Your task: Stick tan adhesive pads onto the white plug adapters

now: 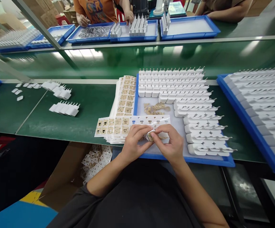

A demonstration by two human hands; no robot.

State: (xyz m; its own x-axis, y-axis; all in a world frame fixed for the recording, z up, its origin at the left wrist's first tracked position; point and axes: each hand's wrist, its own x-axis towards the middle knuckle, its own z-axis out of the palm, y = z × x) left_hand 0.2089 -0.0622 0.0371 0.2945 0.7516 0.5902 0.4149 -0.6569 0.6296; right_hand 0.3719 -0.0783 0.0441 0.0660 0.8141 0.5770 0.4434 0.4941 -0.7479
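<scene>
Between my left hand (136, 142) and my right hand (170, 142) is a small white plug adapter (150, 136), pinched by the fingers of both. My right thumb presses on its face, where a tan patch shows; much of the adapter is hidden by fingers. Just beyond the hands lies a sheet of tan stickers (118, 122), its right part peeled bare, across the near edge of a blue tray (166, 156). Inside that tray stand rows of white plug adapters (170, 82) with pins up, beside a heap of loose tan pieces (155, 108).
A stack of sticker sheets (125, 95) lies left of the tray. Groups of white adapters (65, 108) sit farther left. Another full blue tray (246, 126) is at right. Below the table edge is a cardboard box (63, 177) with scraps. Across the line, a co-worker's hand (128, 16) reaches over trays.
</scene>
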